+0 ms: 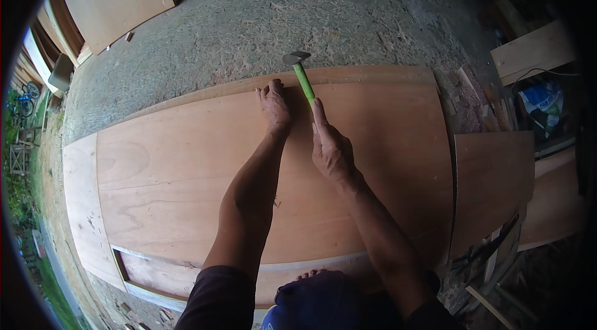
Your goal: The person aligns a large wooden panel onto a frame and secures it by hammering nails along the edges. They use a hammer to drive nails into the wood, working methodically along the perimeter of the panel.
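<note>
Person's own body, seen from above: two bare forearms enter from the lower edge of the frame, ending in the left hand [274, 105] and right hand [331, 146]. Dark short sleeves cover both upper arms. No gloves, rings or watch show.

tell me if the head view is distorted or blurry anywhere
Head view: strong fisheye bend, so the plywood sheet edges curve and the rim goes black; light is soft and even, no glare; the left hand, right hand and green-handled hammer look sharp; the right edge is dim.
</note>
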`<state>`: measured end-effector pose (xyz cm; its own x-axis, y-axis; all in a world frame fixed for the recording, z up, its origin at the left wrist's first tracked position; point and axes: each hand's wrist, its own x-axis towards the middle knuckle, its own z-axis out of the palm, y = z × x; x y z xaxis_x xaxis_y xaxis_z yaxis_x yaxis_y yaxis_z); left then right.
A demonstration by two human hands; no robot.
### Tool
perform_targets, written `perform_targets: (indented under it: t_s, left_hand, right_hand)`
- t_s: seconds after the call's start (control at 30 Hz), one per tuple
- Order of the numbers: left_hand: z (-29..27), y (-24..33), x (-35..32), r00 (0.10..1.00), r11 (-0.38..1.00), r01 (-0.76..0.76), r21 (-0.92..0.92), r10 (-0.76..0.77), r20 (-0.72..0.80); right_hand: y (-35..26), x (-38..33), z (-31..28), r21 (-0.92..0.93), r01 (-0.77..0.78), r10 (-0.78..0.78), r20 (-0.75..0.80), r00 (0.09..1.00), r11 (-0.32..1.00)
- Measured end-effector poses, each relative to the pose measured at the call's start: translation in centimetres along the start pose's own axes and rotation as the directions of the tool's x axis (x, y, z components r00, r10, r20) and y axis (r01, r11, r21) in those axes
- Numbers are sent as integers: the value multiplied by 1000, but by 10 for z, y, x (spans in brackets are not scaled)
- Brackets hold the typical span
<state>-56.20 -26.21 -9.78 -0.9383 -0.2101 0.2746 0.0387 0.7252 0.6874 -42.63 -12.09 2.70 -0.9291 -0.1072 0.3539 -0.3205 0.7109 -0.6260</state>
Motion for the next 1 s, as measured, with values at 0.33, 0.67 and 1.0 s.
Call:
perform_targets:
  t_s: [0.33,0.67,1.0]
  left_hand:
    - [-47,-20,-16,985,936,-172,-306,171,-29]
    - [-199,-32,-141,789,904,-374,-208,428,441]
    - [-203,-17,-171,586,689,-725,15,606,537]
  right_hand:
    - [51,-82,-36,-157,-370,402,363,841,916]
    - [50,-117,-55,-229,-327,381,254,889,917]
    - [56,-123,-48,-240,-313,367,227,902,919]
